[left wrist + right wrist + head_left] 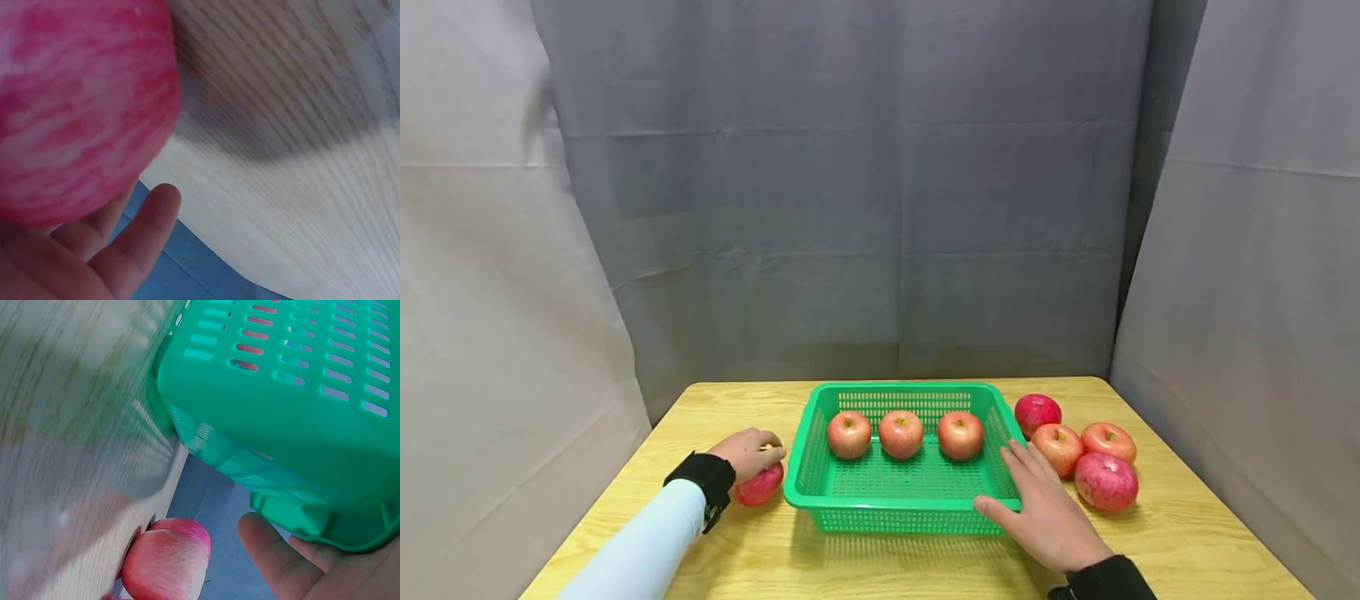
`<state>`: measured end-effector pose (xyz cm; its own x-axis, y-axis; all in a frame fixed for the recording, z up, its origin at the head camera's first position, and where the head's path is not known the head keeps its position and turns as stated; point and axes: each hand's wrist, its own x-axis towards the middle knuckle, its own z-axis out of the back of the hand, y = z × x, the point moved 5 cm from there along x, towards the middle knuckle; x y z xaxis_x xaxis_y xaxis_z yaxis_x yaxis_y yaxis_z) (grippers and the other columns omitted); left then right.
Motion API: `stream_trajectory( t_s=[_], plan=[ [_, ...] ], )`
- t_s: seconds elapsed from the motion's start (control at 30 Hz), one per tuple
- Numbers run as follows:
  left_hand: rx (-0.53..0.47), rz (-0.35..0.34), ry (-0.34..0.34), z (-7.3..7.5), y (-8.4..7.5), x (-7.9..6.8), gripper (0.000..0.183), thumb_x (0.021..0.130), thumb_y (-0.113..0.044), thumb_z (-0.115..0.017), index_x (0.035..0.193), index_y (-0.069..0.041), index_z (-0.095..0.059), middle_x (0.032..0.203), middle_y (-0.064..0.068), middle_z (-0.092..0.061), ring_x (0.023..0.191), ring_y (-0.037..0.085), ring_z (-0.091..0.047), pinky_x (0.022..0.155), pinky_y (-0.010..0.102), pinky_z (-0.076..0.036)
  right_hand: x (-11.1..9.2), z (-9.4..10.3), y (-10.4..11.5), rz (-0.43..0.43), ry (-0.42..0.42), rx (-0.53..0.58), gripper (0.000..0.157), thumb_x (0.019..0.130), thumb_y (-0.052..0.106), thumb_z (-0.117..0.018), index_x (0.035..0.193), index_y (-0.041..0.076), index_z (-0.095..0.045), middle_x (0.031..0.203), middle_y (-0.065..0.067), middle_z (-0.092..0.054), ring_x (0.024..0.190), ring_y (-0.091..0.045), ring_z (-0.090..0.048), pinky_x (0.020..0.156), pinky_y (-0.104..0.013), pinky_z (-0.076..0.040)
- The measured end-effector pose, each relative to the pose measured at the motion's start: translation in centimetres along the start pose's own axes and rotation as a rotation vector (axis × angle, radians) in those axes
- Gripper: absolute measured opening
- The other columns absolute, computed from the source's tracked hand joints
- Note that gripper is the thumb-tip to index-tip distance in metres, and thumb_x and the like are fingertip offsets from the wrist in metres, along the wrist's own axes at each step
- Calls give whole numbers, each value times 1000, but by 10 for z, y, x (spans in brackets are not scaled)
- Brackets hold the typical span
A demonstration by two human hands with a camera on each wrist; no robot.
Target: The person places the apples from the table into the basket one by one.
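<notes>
My left hand (pixel 748 454) grips a deep pink apple (pixel 760 485) from above on the table, left of the green basket. Up close in the left wrist view, that streaked apple (pixel 81 106) fills the upper left, with the fingers (pixel 140 240) reaching round below it. My right hand (pixel 1045 508) rests at the basket's near right corner, fingers straight along the rim and thumb on the front edge. Inside the green plastic basket (pixel 910 505) sit three light red apples (pixel 849 435) in a row toward the back.
Right of the basket, close to my right hand, lie two deep pink apples (pixel 1107 482) and two light red apples (pixel 1057 450) in a group. The wooden table (pixel 880 571) ends at a grey cloth (pixel 880 208) behind, with pale cloths at both sides.
</notes>
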<state>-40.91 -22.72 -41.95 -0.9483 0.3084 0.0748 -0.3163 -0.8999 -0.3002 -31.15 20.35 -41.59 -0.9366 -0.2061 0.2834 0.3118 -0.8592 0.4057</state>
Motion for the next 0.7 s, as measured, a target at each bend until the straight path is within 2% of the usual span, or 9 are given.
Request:
stream_trajectory(
  t_s=[0.2,0.4,0.53,0.7],
  plan=[
    [50,-19,6,-7,-2,0,32,86,-36,-65,106,-11,-67,96,5,-62,85,20,-55,80,41,-50,1,-1,-1,-2,2,-4,100,81,78,-43,143,1,-36,150,-17,-28,136,-37,-11,103,-65,-24],
    [95,2,-9,-10,0,-4,40,77,-39,-70,107,-14,-67,89,1,-59,75,16,-52,70,36,-51,0,-4,-1,4,4,8,99,81,77,-44,144,1,-35,150,-17,-29,136,-38,-12,103,-66,-24],
    [134,28,-11,-7,-5,-9,43,76,-41,-71,110,-15,-66,90,1,-58,72,15,-52,68,36,-51,0,-3,-2,6,4,3,98,82,77,-43,144,1,-35,150,-17,-28,136,-37,-11,103,-65,-24],
    [153,12,-24,-4,-13,-13,44,74,-39,-73,111,-16,-65,94,2,-59,72,14,-53,69,38,-51,0,-1,-2,6,-2,-1,99,82,77,-43,144,0,-35,150,-18,-28,136,-38,-12,103,-66,-24]
  ],
)
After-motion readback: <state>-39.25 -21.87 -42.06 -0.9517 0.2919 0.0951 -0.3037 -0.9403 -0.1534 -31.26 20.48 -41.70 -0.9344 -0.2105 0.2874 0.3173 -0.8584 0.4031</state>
